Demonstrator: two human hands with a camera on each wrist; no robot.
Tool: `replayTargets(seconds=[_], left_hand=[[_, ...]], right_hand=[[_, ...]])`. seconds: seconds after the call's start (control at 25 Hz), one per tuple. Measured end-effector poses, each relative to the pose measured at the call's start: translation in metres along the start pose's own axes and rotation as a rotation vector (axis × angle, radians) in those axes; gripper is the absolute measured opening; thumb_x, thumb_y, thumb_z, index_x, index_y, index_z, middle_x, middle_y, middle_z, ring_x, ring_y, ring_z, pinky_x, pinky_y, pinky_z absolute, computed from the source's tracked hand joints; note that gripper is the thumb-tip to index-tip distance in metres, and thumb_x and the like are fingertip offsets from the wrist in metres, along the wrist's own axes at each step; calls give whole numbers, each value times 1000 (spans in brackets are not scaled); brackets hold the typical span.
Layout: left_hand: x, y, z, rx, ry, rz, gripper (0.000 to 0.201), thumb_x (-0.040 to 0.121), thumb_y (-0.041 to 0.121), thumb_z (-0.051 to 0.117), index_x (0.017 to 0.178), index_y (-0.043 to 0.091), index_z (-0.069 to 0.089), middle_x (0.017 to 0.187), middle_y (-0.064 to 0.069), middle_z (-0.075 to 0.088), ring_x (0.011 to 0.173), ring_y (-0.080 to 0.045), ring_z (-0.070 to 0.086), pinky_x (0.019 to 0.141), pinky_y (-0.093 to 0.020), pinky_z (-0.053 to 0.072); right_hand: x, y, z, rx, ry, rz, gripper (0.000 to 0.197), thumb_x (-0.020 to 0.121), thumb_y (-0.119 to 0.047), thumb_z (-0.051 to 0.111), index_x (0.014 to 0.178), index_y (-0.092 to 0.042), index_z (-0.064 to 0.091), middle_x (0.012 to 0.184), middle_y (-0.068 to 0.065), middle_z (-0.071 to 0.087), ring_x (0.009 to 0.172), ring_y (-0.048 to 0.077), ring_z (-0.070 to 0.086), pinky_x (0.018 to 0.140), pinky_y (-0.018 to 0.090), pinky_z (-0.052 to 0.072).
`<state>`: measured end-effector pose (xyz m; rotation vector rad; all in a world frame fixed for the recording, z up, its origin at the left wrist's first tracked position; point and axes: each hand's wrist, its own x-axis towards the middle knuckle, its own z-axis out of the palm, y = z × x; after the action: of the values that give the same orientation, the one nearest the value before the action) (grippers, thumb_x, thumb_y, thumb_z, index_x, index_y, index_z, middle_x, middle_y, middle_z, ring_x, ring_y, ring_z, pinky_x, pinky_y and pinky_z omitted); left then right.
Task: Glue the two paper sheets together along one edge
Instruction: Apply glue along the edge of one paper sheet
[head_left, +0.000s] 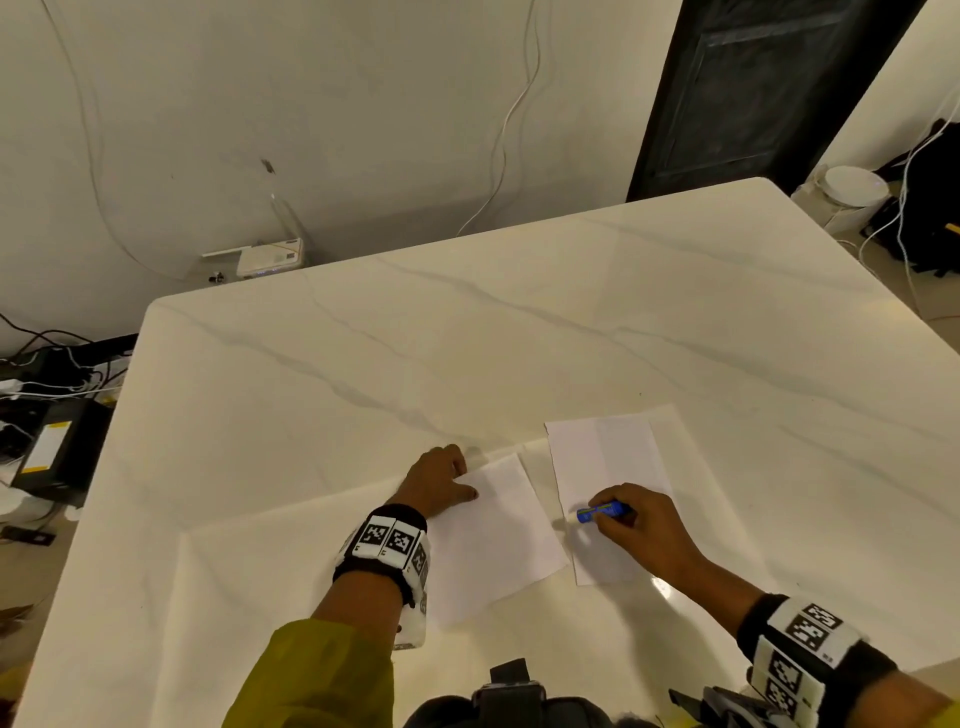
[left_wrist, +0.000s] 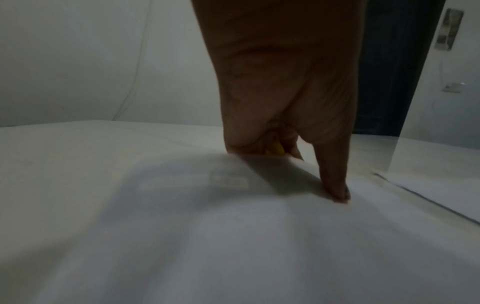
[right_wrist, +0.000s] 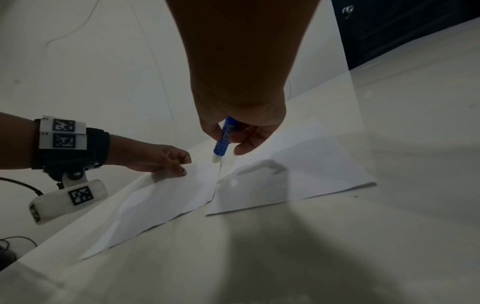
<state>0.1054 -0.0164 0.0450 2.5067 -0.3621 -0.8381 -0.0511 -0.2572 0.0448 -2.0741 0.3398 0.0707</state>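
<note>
While gripping glue stick (right_wrist: 224, 138): right hand (head_left: 638, 525).

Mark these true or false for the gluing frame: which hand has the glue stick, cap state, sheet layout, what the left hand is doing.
1. The right hand grips the blue glue stick. True.
2. The glue stick is capped. False: its white glue tip points down at the left edge of the right paper sheet, as the right wrist view shows.
3. The two sheets are stacked. False: the left paper sheet and the right one lie side by side on the marble table.
4. The left hand lifts its sheet. False: it holds the sheet down, and a small yellow object sits in its curled fingers.
5. Both sheets lie flat. True.
</note>
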Motion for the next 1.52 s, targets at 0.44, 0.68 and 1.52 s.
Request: replayTargets(seconds=[0.44,0.68,1.52], left_hand=[[-50,-31,22,-436,413,-455,19,87,25,56,75,11,50,82,-8,55,91,-32,58,72,-31,39],[-55,-14,39,116,351,-226,71,82,30,55,143,19,21,127,-8,44,118,-28,45,95,-39,35],[-31,-13,42,295,-22,3,93,77,58,60,148,34,5,139,-9,34,129,-28,35,106,-47,30]], right_hand=[[50,-30,13,84,66,-36,14,78,1,64,89,-5,68,78,-3,63,72,20,58,62,5,46],[82,-48,39,-71,-36,-59,14,79,-5,63,92,-4,68,86,7,62,80,20,55,65,17,41],[107,-74,58,-421,-275,-6,19,81,-18,64,93,-3,67,98,20,65,91,33,59,70,31,40]])
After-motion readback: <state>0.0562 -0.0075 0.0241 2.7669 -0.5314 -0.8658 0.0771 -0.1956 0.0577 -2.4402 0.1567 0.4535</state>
